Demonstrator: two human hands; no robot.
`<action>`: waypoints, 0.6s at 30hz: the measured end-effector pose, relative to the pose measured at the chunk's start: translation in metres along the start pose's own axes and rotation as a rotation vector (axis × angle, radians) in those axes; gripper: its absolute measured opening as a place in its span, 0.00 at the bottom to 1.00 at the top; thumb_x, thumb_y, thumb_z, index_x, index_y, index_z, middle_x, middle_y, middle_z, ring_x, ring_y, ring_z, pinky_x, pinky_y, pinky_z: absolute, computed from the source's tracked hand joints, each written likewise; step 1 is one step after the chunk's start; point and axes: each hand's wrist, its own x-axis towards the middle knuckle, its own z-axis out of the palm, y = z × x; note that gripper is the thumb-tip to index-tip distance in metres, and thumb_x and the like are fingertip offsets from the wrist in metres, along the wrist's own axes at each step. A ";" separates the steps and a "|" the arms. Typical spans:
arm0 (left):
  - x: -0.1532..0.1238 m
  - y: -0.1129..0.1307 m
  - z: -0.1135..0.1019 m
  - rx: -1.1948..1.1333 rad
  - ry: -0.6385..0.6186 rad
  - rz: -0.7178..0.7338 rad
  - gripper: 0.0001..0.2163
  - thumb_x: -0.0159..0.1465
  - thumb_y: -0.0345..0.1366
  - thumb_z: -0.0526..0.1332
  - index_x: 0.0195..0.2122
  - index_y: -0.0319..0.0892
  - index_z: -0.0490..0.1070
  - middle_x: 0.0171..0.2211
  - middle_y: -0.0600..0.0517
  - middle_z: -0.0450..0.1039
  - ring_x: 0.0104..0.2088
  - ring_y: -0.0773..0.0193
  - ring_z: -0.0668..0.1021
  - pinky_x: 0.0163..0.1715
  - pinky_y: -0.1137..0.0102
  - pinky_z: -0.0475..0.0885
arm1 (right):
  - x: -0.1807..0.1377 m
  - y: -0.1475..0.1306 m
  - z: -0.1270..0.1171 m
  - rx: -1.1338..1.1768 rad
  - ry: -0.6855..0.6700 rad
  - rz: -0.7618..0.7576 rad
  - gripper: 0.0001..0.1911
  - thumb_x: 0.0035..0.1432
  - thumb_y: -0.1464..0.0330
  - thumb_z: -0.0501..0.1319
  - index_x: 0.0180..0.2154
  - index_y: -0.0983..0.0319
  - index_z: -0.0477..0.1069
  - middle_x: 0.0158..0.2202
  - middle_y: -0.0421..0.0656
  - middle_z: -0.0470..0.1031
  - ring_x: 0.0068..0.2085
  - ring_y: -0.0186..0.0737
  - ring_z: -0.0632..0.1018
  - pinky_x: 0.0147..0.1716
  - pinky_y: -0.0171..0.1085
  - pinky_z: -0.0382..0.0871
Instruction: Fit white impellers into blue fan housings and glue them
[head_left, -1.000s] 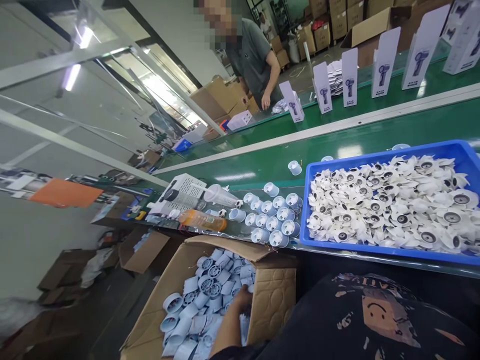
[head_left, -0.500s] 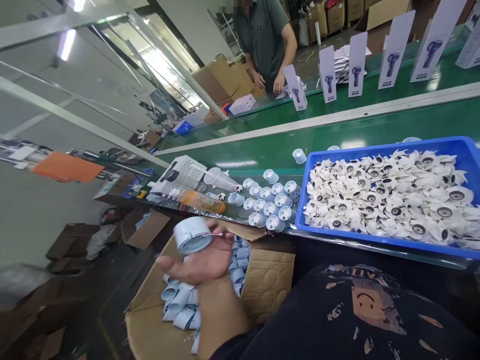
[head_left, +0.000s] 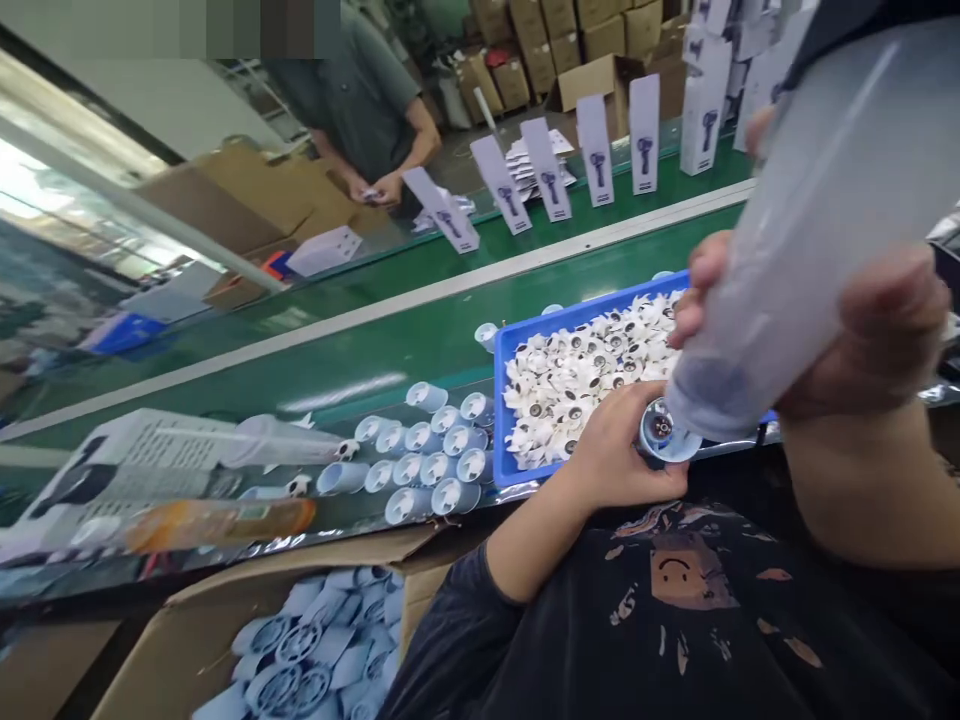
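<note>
From where I stand, the person's left hand (head_left: 619, 455) is closed around a small pale-blue round housing (head_left: 663, 436), held just over the near edge of the surface (head_left: 345, 512), in front of the blue tray (head_left: 500, 400) of white fan blades (head_left: 574, 370). The right hand (head_left: 862, 345) grips a big translucent bottle (head_left: 810, 200), tilted so its lower end meets the housing's open top. To the left, more housings stand in rows (head_left: 427, 455) on the surface, a cardboard box (head_left: 172, 640) below holds others, and across the green belt (head_left: 360, 345) a co-worker's hands (head_left: 375, 188) are together.
</note>
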 end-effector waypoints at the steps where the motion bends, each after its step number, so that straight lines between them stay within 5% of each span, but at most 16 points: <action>1: 0.004 0.004 0.003 -0.018 -0.007 -0.018 0.24 0.53 0.41 0.67 0.50 0.42 0.66 0.41 0.47 0.76 0.39 0.56 0.79 0.40 0.61 0.76 | -0.001 0.000 0.000 0.132 0.013 0.006 0.29 0.45 0.41 0.66 0.35 0.60 0.69 0.33 0.37 0.72 0.30 0.35 0.76 0.27 0.36 0.76; 4: 0.010 0.014 0.007 -0.031 -0.024 -0.076 0.19 0.56 0.51 0.67 0.40 0.41 0.70 0.33 0.50 0.76 0.32 0.60 0.78 0.33 0.65 0.75 | -0.005 0.005 0.001 0.348 -0.002 0.010 0.23 0.39 0.55 0.76 0.32 0.62 0.73 0.32 0.38 0.73 0.30 0.36 0.77 0.27 0.36 0.76; 7: 0.011 0.019 0.008 0.005 -0.002 -0.097 0.16 0.57 0.51 0.66 0.32 0.42 0.70 0.26 0.52 0.72 0.27 0.63 0.75 0.28 0.68 0.71 | -0.009 0.009 0.001 0.352 0.008 -0.004 0.20 0.41 0.58 0.76 0.32 0.62 0.74 0.32 0.38 0.72 0.31 0.36 0.77 0.28 0.35 0.76; 18: 0.008 0.021 0.008 0.074 0.000 -0.120 0.16 0.55 0.46 0.68 0.38 0.42 0.71 0.30 0.50 0.75 0.30 0.59 0.78 0.30 0.65 0.74 | -0.007 0.010 0.007 0.293 0.053 -0.044 0.18 0.44 0.57 0.75 0.32 0.60 0.75 0.32 0.36 0.73 0.31 0.35 0.78 0.28 0.35 0.77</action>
